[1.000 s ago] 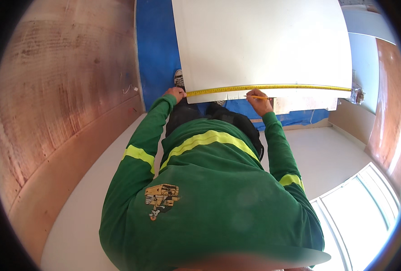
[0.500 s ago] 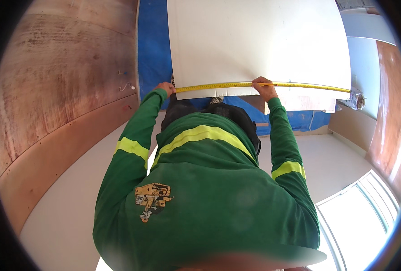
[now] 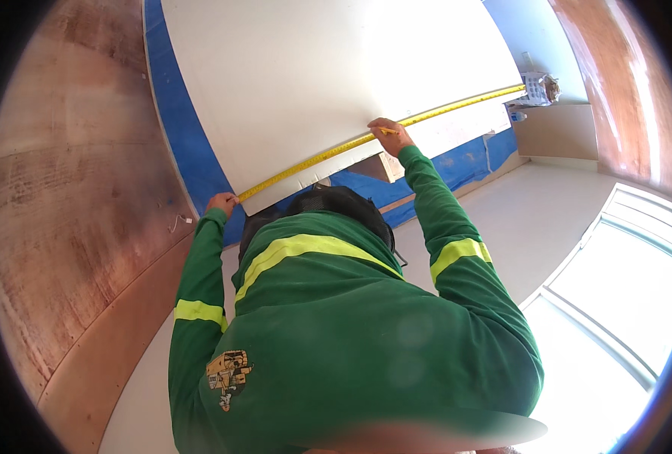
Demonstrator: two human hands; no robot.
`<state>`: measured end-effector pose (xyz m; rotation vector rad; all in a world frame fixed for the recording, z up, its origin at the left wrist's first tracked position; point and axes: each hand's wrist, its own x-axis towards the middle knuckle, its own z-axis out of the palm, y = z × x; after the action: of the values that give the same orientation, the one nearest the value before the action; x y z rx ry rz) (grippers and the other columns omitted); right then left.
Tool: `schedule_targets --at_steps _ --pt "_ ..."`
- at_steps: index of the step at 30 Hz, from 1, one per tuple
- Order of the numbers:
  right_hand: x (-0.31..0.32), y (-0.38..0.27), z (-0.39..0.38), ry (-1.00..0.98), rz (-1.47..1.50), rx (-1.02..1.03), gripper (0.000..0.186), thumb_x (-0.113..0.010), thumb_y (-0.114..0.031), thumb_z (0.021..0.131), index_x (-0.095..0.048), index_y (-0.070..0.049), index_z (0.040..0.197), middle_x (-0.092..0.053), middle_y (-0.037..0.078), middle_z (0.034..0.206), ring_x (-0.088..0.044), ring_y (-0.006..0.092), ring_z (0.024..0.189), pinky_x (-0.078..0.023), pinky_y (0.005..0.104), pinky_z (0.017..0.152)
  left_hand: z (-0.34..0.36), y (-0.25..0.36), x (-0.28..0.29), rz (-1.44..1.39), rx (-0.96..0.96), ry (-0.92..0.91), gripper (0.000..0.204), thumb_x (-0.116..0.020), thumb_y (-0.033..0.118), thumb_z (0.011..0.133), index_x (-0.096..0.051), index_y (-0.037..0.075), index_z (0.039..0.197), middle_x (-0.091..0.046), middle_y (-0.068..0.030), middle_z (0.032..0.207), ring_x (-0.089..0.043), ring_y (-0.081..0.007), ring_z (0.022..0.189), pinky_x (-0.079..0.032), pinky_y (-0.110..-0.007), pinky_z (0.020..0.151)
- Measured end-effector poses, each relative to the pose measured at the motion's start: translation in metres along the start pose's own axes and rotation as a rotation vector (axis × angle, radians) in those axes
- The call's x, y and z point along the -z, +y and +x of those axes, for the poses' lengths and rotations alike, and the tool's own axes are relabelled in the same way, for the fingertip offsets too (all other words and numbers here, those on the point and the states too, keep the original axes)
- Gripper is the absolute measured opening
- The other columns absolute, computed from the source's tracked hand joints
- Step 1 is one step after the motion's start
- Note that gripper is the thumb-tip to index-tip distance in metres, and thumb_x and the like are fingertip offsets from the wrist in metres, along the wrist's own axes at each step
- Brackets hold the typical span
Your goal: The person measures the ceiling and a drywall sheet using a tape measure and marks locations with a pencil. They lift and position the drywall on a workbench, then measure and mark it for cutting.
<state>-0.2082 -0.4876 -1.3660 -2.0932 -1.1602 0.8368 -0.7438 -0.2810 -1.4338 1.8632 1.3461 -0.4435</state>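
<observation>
A yellow tape measure is stretched across a large white board, close to its near edge. My left hand is closed on the tape's left end, at the board's near left corner. Around the middle of the tape, my right hand rests by the board's edge, its fingers closed on a yellow pencil. The tape runs on past that hand to the board's right side. Both arms are in green sleeves with yellow bands.
Blue sheeting shows under and around the board. A stained wooden panel rises at the left. Beyond the board's right corner lie a crumpled bag and a small plastic bottle. A bright window stands at the lower right.
The view has swung, so the board and tape now slant up to the right. Both hands keep about the same places along the tape.
</observation>
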Motion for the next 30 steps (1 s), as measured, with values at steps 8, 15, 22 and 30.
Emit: schedule_targets --at_steps 8,15,22,30 --pt "0.001 -0.018 -0.002 0.022 0.003 -0.034 0.019 -0.066 -0.02 0.099 -0.075 -0.011 0.113 -0.075 0.009 0.109 -0.072 0.0246 0.104 -0.056 0.0363 0.094 -0.005 -0.004 0.003 -0.042 0.044 -0.033 0.028 -0.068 0.033 0.094 -0.079 0.011 0.105 -0.077 -0.0144 0.096 -0.073 -0.0316 0.09 -0.055 -0.045 0.083" --pt "0.005 -0.013 -0.003 0.038 0.028 -0.027 0.019 -0.066 -0.02 0.099 -0.075 -0.01 0.113 -0.075 0.009 0.108 -0.071 0.0236 0.101 -0.056 0.0348 0.092 -0.01 -0.003 0.013 -0.052 -0.012 -0.011 0.028 -0.068 0.035 0.094 -0.078 0.011 0.106 -0.076 -0.0139 0.095 -0.072 -0.0309 0.087 -0.055 -0.045 0.082" --pt "0.005 -0.005 0.0 0.038 0.01 0.008 0.018 -0.066 -0.019 0.1 -0.075 -0.009 0.112 -0.075 0.008 0.106 -0.07 0.0209 0.102 -0.056 0.0348 0.089 -0.009 -0.009 0.011 -0.084 0.076 -0.07 0.031 -0.068 0.038 0.093 -0.079 0.012 0.106 -0.076 -0.0145 0.098 -0.072 -0.0323 0.092 -0.055 -0.045 0.085" --pt "0.002 -0.012 -0.009 -0.027 0.067 -0.058 0.027 -0.067 -0.026 0.094 -0.072 -0.007 0.112 -0.075 0.013 0.107 -0.071 0.0246 0.104 -0.056 0.0379 0.091 -0.006 -0.007 -0.002 -0.097 0.086 -0.016 0.031 -0.069 0.036 0.093 -0.078 0.012 0.11 -0.077 -0.0148 0.108 -0.072 -0.0344 0.102 -0.056 -0.045 0.091"
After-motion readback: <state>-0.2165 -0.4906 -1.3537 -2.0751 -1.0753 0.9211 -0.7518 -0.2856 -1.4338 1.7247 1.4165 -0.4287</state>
